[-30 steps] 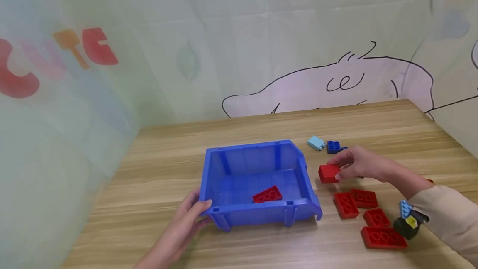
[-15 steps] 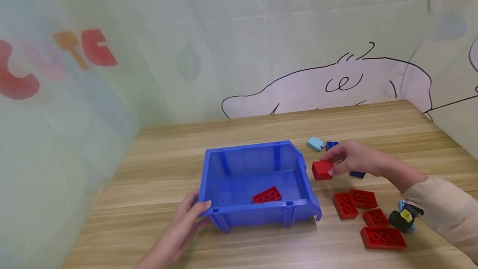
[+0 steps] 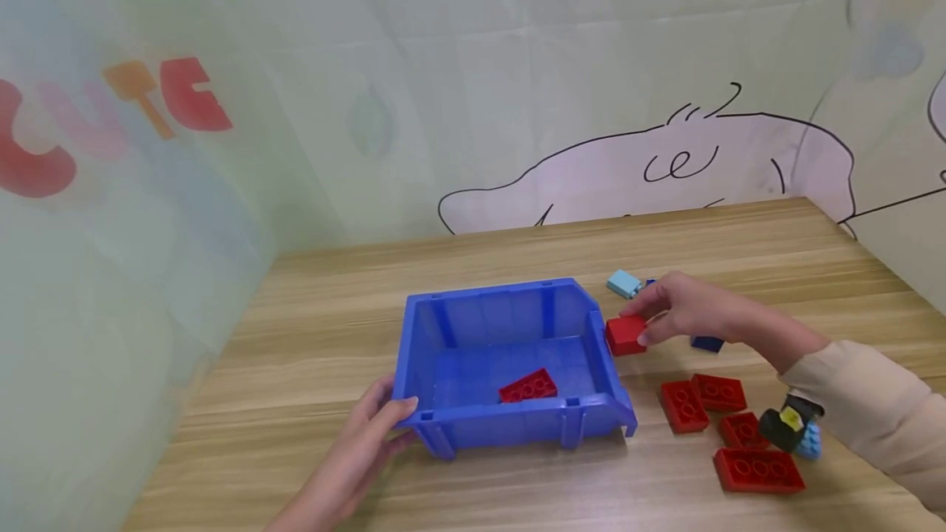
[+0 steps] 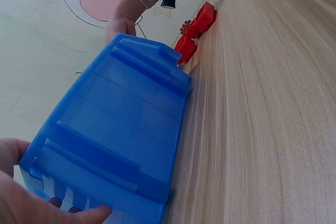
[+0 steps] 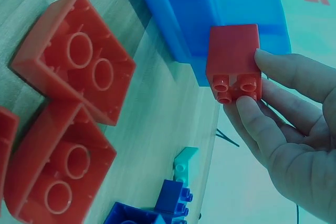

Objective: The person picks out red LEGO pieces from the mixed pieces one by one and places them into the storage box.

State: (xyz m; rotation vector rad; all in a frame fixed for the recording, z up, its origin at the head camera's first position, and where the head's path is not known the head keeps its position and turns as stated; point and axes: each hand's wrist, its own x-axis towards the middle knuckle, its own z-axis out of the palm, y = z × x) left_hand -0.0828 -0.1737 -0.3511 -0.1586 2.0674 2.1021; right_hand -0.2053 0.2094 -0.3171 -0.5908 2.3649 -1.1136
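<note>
A blue plastic bin (image 3: 502, 427) stands mid-table with a red toy brick (image 3: 528, 386) lying inside it. At the bin's near left corner my left hand (image 3: 365, 442) grips the rim, thumb on top and fingers below, as the left wrist view also shows. Between thumb and fingertips my right hand (image 3: 683, 310) pinches a red building brick (image 3: 625, 336). That brick is right beside the bin's right wall, its studs facing my palm in the right wrist view.
Several red bricks (image 3: 761, 470) lie upside down on the wooden table (image 3: 310, 335), right of the bin. A light blue brick (image 3: 624, 284) and dark blue bricks (image 5: 171, 198) lie farther back. A printed cloth (image 3: 473, 89) hangs behind the table.
My right hand has moved left with the red brick, bringing it up to the bin's right wall. The left hand and the bin have stayed in place.
</note>
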